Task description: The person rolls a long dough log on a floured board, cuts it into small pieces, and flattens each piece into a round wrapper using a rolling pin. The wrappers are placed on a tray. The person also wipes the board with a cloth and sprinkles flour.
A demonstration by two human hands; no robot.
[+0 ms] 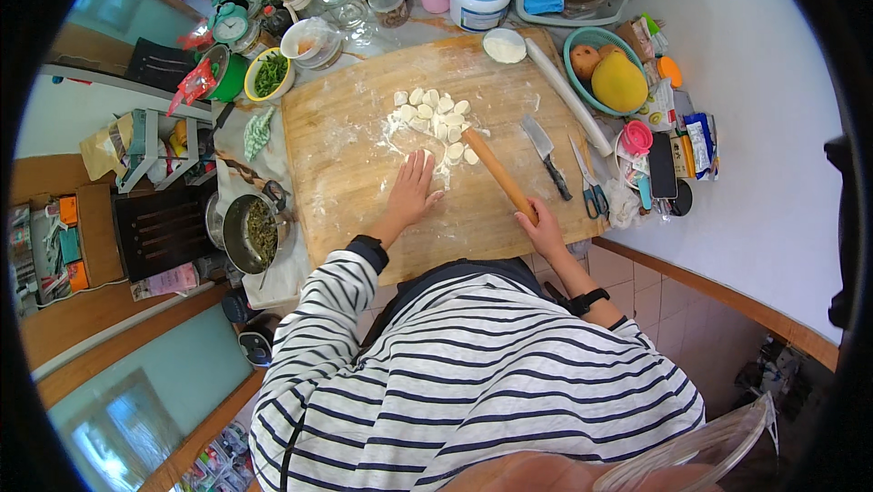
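Note:
My left hand [410, 185] lies flat on a floured wooden board [341, 205], its thumb apart from the fingers. A pale dough piece [427, 154] shows at its fingertips, mostly hidden by them. In my right hand [541, 227] is the near end of a wooden rolling pin [501, 175], which slants away to the left. The pin's far end reaches a cluster of small dough pieces [424, 111], with loose flour around them. Right of the pin lie a cleaver [539, 141] with a black handle and a pair of scissors [588, 181].
A bowl of white powder [505, 46] and a long pale roll [569, 96] lie at the board's far right. Beyond stands a teal basket of fruit [573, 83]. To the left are a bowl of chopped greens [269, 74] and a metal pot of filling [235, 246].

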